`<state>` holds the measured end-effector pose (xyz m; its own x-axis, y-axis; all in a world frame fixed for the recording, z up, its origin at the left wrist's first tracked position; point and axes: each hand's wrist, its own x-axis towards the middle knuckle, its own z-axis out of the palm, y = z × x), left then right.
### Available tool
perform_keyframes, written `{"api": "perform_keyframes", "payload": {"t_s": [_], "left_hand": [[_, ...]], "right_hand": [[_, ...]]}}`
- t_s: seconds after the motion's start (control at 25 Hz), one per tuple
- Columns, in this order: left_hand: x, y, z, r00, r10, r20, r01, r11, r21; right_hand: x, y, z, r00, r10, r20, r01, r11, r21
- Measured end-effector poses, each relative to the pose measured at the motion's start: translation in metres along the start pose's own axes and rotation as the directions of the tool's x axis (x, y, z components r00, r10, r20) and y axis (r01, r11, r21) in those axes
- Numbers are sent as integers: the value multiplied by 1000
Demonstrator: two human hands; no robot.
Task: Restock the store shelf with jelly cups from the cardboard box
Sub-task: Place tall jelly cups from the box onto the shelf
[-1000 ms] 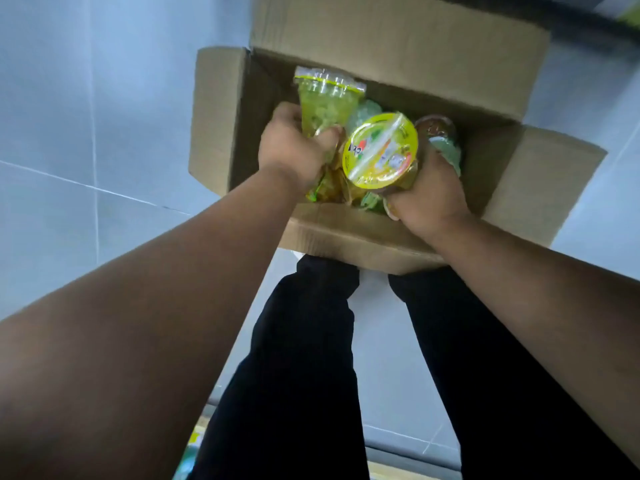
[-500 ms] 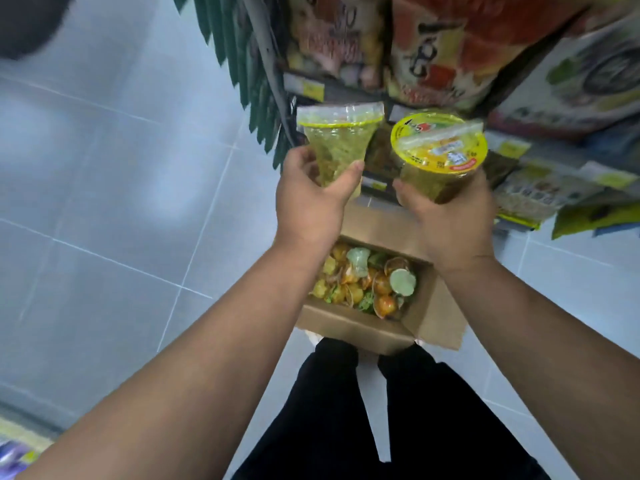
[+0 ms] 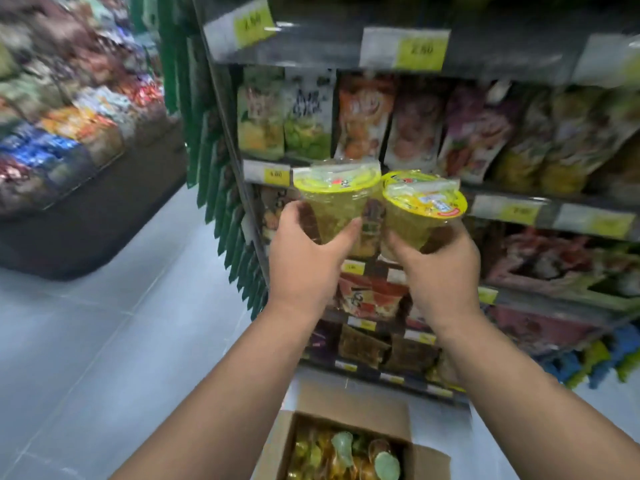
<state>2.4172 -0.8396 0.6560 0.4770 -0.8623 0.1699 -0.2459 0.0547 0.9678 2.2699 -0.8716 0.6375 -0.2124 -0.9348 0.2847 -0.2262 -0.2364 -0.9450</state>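
Jelly cups (image 3: 335, 216) (image 3: 412, 226): clear walls, yellow-green jelly, yellow-rimmed film lids.

The left jelly cup (image 3: 334, 209) holds yellow-green jelly under a yellow-rimmed lid. The right jelly cup (image 3: 419, 223) has a yellow lid with red and blue print. The near cardboard box (image 3: 349, 405) is brown, and its packs (image 3: 346, 452) are orange, yellow and pale green. The price tags (image 3: 420, 50) are yellow on white. The floor (image 3: 104, 341) has pale grey tiles.
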Motion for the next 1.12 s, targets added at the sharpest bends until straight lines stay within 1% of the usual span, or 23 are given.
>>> {"api": "perform_keyframes", "payload": {"t_s": [0.12, 0.24, 0.44, 0.68, 0.76, 0.92, 1.12], "left_hand": [[15, 60, -3, 995, 97, 13, -96, 994, -45], [25, 111, -4, 980, 196, 33, -193, 979, -71], [47, 175, -1, 955, 293, 49, -289, 955, -71], [74, 245, 9, 925, 380, 27, -376, 923, -82], [87, 267, 13, 917, 397, 22, -394, 915, -90], [116, 314, 21, 916, 400, 10, -398, 914, -75], [156, 352, 29, 916, 401, 19, -401, 915, 34]], "right_hand": [[30, -49, -16, 995, -96, -40, 99, 992, 77], [50, -96, -36, 983, -164, -78, 171, 980, 105], [79, -159, -66, 978, -202, -52, 206, 976, 71], [122, -229, -95, 962, -264, -65, 269, 959, 85], [140, -252, -102, 954, -291, -76, 296, 953, 63], [179, -294, -109, 949, -299, -101, 300, 954, -5], [219, -327, -100, 961, -259, -99, 249, 962, -110]]}}
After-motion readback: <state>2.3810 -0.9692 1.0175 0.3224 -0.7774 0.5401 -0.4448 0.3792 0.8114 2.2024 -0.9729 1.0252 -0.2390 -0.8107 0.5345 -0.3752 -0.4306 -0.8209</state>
